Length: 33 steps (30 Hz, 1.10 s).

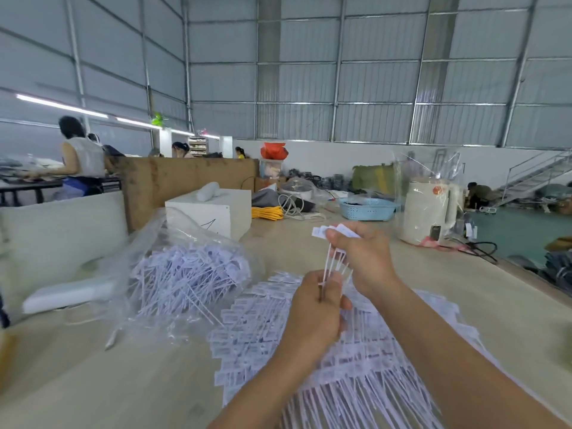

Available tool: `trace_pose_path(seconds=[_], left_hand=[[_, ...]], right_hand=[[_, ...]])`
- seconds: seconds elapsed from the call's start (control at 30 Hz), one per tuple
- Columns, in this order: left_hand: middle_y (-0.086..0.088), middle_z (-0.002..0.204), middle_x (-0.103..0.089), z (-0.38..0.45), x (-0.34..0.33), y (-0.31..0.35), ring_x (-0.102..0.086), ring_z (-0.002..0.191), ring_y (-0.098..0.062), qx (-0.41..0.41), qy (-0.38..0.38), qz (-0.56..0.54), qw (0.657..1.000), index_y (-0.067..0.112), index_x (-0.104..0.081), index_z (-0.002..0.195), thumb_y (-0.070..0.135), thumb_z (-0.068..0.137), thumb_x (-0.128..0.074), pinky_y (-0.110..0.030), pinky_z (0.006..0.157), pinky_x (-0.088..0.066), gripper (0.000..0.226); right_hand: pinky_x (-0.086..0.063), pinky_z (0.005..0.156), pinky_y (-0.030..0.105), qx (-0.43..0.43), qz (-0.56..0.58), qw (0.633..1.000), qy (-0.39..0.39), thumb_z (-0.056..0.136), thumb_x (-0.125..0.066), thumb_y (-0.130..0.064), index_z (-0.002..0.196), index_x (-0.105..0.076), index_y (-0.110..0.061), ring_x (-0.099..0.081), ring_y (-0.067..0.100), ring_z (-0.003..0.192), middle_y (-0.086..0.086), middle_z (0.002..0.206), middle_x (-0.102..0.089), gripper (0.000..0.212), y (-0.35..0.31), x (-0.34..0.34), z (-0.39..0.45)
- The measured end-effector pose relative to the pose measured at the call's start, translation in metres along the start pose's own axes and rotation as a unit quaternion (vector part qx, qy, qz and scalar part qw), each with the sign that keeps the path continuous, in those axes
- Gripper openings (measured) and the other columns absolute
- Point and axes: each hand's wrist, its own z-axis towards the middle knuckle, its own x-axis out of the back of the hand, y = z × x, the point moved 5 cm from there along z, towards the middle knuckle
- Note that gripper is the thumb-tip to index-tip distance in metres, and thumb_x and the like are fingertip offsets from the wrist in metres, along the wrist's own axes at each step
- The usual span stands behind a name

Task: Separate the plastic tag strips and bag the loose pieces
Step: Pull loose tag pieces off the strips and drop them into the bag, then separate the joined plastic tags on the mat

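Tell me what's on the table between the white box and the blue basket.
In the head view, a yellow coiled cord and a tangle of white cable lie between the white box and the blue basket.

Factory hall — corrugated metal walls (380,85), workers' benches (28,184).

kettle: cream kettle (428,212), far right of bench (93,382)
basket: blue basket (366,209), left of kettle
box: white box (216,209), behind
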Motion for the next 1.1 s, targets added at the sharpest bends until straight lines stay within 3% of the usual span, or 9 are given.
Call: trace_pose_path(seconds=[0.33,0.4,0.57,0.67,0.77,0.83,0.9,1.0,1.1], left_hand=[[0.001,0.069,-0.060,-0.004,0.148,-0.020,-0.043,0.039,-0.003,0.023,0.159,0.161,0.974,0.006,-0.055,0.079,0.003,0.097,-0.037,-0.016,0.042,-0.033,0.026],[0.001,0.064,-0.058,0.002,0.173,-0.024,-0.043,0.048,-0.012,0.032,0.196,0.177,0.964,0.008,-0.050,0.070,-0.002,0.094,-0.035,-0.020,0.045,-0.031,0.030],[-0.013,0.071,-0.050,0.034,0.218,-0.028,-0.039,0.052,-0.017,0.064,0.246,0.226,0.940,0.013,-0.034,0.060,-0.010,0.081,-0.034,-0.024,0.047,-0.029,0.032],[-0.018,0.080,-0.056,0.061,0.235,-0.036,-0.043,0.059,-0.019,0.097,0.256,0.266,0.924,0.013,-0.035,0.060,-0.010,0.082,-0.036,-0.023,0.044,-0.031,0.032],[-0.015,0.090,-0.059,0.083,0.243,-0.046,-0.054,0.082,-0.025,0.133,0.235,0.320,0.908,0.014,-0.044,0.070,-0.002,0.089,-0.041,-0.028,0.064,-0.046,0.024],[-0.018,0.110,-0.057,0.091,0.245,-0.050,-0.055,0.102,-0.029,0.141,0.215,0.420,0.870,0.008,-0.053,0.105,0.002,0.091,-0.043,-0.027,0.082,-0.043,0.018],[-0.027,0.132,-0.042,0.098,0.248,-0.058,-0.053,0.105,-0.030,0.147,0.191,0.530,0.813,0.007,-0.041,0.131,0.001,0.091,-0.043,-0.027,0.092,-0.037,0.041],[-0.025,0.142,-0.026,0.101,0.252,-0.063,-0.051,0.112,-0.029,0.167,0.192,0.648,0.718,0.010,-0.046,0.130,0.009,0.094,-0.042,-0.030,0.093,-0.042,0.036],[-0.017,0.133,-0.044,0.101,0.251,-0.069,-0.044,0.119,-0.029,0.174,0.173,0.738,0.629,0.010,-0.049,0.127,0.017,0.096,-0.037,-0.033,0.094,-0.041,0.034]], right_hand=[[-0.047,0.055,0.027,-0.037,-0.045,0.980,-0.188,0.080,-0.070,-0.002,0.058,-0.063,-0.014,-0.057,0.019,0.054,0.008,0.061,-0.061,0.026,0.048,-0.158,-0.016],[-0.049,0.062,0.033,-0.054,-0.052,0.971,-0.228,0.082,-0.068,-0.002,0.080,-0.068,-0.002,-0.059,0.023,0.061,0.010,0.066,-0.064,0.002,0.056,-0.182,-0.019],[-0.054,0.083,0.035,-0.141,-0.012,0.958,-0.248,0.088,-0.064,-0.010,0.136,-0.042,-0.008,-0.066,0.027,0.088,0.012,0.104,-0.062,0.053,0.082,-0.212,-0.018],[-0.052,0.085,0.033,-0.143,-0.087,0.954,-0.248,0.088,-0.064,-0.019,0.141,-0.036,-0.011,-0.067,0.023,0.089,0.006,0.104,-0.063,0.061,0.095,-0.212,-0.014],[-0.049,0.086,0.032,-0.097,-0.234,0.929,-0.270,0.087,-0.064,-0.023,0.140,-0.039,-0.011,-0.060,0.022,0.105,0.008,0.126,-0.055,0.060,0.109,-0.204,-0.009],[-0.045,0.095,0.031,-0.075,-0.300,0.902,-0.301,0.088,-0.064,-0.022,0.142,-0.036,-0.010,-0.050,0.023,0.122,0.008,0.142,-0.043,0.062,0.119,-0.200,-0.006],[-0.040,0.096,0.028,-0.053,-0.345,0.879,-0.324,0.088,-0.064,-0.020,0.142,-0.035,-0.009,-0.042,0.022,0.130,0.008,0.146,-0.038,0.062,0.126,-0.195,-0.004],[-0.034,0.086,0.018,-0.023,-0.406,0.846,-0.345,0.088,-0.063,-0.019,0.141,-0.037,-0.009,-0.043,0.019,0.128,0.005,0.146,-0.039,0.060,0.131,-0.190,-0.003],[-0.039,0.074,0.019,-0.004,-0.439,0.822,-0.363,0.088,-0.062,-0.017,0.135,-0.043,-0.009,-0.055,0.018,0.109,0.007,0.134,-0.050,0.051,0.134,-0.186,-0.004]])
